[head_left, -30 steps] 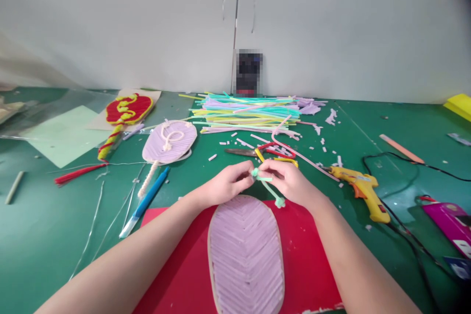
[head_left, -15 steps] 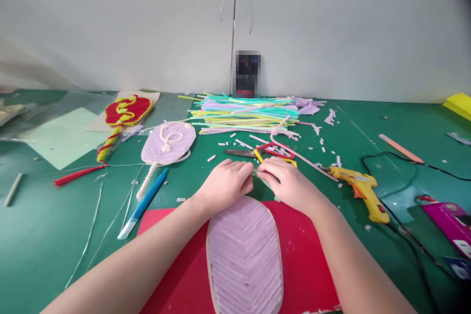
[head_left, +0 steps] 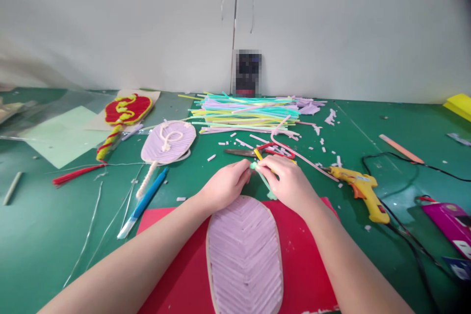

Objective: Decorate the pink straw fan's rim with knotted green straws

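Note:
Both hands meet above the top edge of a purple ribbed oval panel, which lies on a red sheet. Between them is a pale green pipe cleaner, bent, with a bunched lower end. My left hand has its fingers closed at the upper end of this piece. Thumb and fingers of my right hand pinch it just below that. Right behind the hands lie scissors with red and yellow handles, partly covered by the right hand.
A bundle of coloured pipe cleaners lies at the back. To the left are a purple fan, a red fan, a red tassel and a blue pen-like tool. A yellow glue gun with a black cord lies right.
My fingers have shifted slightly on the green pipe cleaner, and more of it now shows between the hands. The left hand has opened a small gap from the right. Everything else is unmoved.

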`<state>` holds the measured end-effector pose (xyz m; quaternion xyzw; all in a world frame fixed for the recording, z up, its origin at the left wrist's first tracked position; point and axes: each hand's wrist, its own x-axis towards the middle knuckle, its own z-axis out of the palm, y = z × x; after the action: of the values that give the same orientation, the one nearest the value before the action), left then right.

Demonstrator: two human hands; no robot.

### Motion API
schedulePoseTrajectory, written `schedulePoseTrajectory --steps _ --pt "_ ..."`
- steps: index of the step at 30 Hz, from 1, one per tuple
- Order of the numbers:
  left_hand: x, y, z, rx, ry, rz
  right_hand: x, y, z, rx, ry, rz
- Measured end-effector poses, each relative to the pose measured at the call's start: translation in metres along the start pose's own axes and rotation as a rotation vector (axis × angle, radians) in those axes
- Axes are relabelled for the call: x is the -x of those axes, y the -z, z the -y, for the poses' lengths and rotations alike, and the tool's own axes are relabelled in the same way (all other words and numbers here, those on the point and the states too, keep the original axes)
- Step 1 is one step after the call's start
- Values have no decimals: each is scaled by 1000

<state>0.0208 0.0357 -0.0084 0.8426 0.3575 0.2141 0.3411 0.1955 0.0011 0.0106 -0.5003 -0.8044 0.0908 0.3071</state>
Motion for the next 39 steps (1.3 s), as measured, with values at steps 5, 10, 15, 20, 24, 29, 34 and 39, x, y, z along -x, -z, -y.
schedulePoseTrajectory --steps 5,10,15,20,24,29,34,39 --pt "0 1 0 -76 15 -79 0 -3 -1 89 42 -3" --pt "-1 -1 1 12 39 -75 0 -4 -1 148 55 -39" --pt "-1 -1 1 89 26 -86 0 -4 -3 166 58 -82" --pt "-1 -1 3 99 23 -118 0 -6 -4 129 64 -108" --pt "-1 -2 5 125 9 -127 0 -7 -2 95 43 -102" --pt "-3 -3 4 292 20 -106 -1 -12 2 32 -23 -130" --pt "-6 -4 5 459 14 -98 -3 -19 2 -91 -63 -194" --pt "-8 -2 10 537 17 -71 -3 -17 0 -175 -57 -177"
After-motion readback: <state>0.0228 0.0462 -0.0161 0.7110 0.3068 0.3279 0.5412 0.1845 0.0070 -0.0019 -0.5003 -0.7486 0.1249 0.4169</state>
